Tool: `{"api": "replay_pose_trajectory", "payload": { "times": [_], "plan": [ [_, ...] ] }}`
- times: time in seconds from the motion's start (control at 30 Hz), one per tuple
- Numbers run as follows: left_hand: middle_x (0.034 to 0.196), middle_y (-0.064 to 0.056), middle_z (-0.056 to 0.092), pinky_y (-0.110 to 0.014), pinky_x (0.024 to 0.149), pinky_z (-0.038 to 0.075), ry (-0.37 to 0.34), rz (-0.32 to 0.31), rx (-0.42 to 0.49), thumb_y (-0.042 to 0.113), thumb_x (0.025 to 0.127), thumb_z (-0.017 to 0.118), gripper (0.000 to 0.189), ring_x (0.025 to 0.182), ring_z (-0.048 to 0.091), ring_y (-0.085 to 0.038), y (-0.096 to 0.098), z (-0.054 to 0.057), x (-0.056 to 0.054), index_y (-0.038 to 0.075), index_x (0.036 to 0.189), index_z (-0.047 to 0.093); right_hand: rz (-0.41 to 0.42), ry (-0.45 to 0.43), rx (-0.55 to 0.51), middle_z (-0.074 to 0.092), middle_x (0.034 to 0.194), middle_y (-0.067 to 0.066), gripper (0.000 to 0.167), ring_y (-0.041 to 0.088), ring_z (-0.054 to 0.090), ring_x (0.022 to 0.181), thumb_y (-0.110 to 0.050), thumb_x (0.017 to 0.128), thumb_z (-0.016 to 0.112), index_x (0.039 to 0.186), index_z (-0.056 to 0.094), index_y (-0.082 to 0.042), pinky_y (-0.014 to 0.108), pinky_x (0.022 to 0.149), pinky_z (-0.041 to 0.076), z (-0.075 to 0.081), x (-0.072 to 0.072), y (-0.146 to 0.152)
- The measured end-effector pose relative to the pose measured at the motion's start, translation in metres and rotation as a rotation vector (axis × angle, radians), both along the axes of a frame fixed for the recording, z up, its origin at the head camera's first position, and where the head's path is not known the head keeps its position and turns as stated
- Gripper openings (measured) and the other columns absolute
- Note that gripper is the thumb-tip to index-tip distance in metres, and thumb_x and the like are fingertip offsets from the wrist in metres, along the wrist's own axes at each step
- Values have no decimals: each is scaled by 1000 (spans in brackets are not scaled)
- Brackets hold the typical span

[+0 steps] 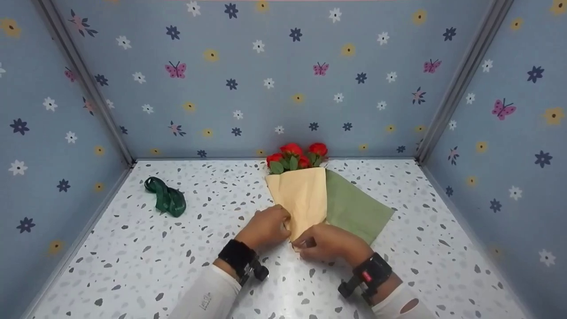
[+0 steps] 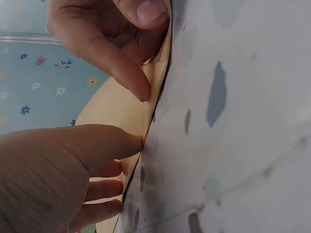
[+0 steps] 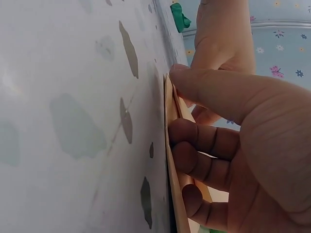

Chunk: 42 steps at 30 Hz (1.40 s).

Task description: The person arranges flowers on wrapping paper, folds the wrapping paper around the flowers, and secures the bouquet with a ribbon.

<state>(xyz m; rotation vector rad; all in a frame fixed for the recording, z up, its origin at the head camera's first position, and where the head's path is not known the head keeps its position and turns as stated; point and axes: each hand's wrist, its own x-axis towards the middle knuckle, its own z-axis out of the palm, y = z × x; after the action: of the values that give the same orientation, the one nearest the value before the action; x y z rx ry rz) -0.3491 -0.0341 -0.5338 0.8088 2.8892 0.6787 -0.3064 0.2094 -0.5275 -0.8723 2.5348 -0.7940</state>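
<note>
Best to fold the yellow paper (image 1: 305,192) snugly on the surface (image 1: 212,190), just this side of the red roses (image 1: 291,149). Pressing its edge with the left hand (image 1: 266,226), pinching its narrow end with the right hand (image 1: 330,241); avoid dragging the green paper (image 1: 356,208).

1. The yellow paper (image 1: 305,190) lay on the table (image 1: 110,248), creased and folded over, wide at its far end and narrowing to the near end, where its layers stood slightly apart.
2. The green paper (image 1: 356,206) spread out to its right, one corner pointing right.
3. The red flowers (image 1: 291,149), with green leaves (image 1: 277,167), showed beyond the yellow paper's far edge, their stems hidden.
</note>
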Motion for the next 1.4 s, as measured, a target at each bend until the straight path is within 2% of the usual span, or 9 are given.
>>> {"api": "replay_pose_trajectory", "payload": {
  "times": [0.17, 0.3, 0.53, 0.67, 0.9, 1.1, 1.17, 1.23, 1.4],
  "plan": [
    [132, -4, 77, -46, 107, 61, -43, -19, 38, 27, 88, 89, 58, 118, 73, -24, -5, -2, 8, 15, 142, 74, 34, 14, -36, 59, 69, -13, 21, -3, 53, 57, -24, 102, 84, 123, 88, -28, 19, 54, 41, -4, 0, 2],
    [146, -3, 73, -48, 117, 57, -66, -30, 36, 35, 86, 93, 71, 135, 70, -27, -8, -1, 12, 18, 151, 70, 47, -6, -53, 60, 68, -14, 15, -3, 53, 57, -26, 103, 84, 117, 89, -26, 19, 53, 41, -5, -1, 4],
    [149, -3, 68, -48, 115, 57, -83, -60, 14, 36, 85, 93, 73, 134, 67, -27, -7, 0, 14, 22, 153, 69, -1, -51, -80, 78, 84, -8, 14, 1, 63, 68, -29, 105, 81, 116, 90, -26, 19, 63, 51, 3, -8, 18],
    [149, -4, 65, -48, 112, 57, -84, -63, -3, 41, 85, 94, 77, 130, 65, -27, -6, -2, 14, 23, 155, 68, -167, -41, -91, 79, 92, -5, 12, 10, 66, 80, -28, 104, 81, 113, 89, -27, 26, 70, 55, 11, -15, 37],
    [164, -5, 55, -50, 118, 55, -80, -101, -7, 39, 89, 91, 71, 137, 62, -27, -3, 0, 15, 24, 154, 68, -552, 89, -41, 77, 98, 8, 19, 20, 69, 87, -28, 108, 78, 107, 84, -10, 36, 76, 57, 19, -38, 91],
    [171, -6, 53, -50, 126, 51, -88, -137, -1, 40, 103, 78, 55, 154, 57, -29, 1, 1, 16, 28, 156, 70, -837, 14, 95, 78, 117, 26, 45, 36, 74, 99, -33, 109, 70, 126, 75, 7, 52, 88, 62, 21, -37, 144],
    [169, -6, 55, -51, 125, 52, -75, -139, -2, 37, 105, 74, 51, 151, 59, -29, 2, 0, 17, 28, 156, 71, -904, -9, 146, 75, 113, 27, 49, 37, 72, 97, -37, 108, 67, 125, 72, 9, 52, 85, 60, 19, -33, 158],
    [163, -5, 58, -49, 119, 55, -54, -145, -11, 34, 106, 73, 50, 142, 63, -27, 3, -1, 18, 27, 155, 71, -961, -36, 159, 73, 97, 20, 49, 32, 70, 84, -40, 108, 66, 114, 69, 8, 46, 74, 57, 16, -30, 166],
    [134, -3, 63, -40, 94, 57, 27, -170, -81, 31, 102, 79, 45, 111, 60, -20, 11, 2, 21, 24, 147, 77, -1022, -53, 113, 61, 72, 6, 43, 22, 60, 62, -44, 104, 68, 100, 61, -1, 35, 56, 46, 7, -31, 168]
  ]
}}
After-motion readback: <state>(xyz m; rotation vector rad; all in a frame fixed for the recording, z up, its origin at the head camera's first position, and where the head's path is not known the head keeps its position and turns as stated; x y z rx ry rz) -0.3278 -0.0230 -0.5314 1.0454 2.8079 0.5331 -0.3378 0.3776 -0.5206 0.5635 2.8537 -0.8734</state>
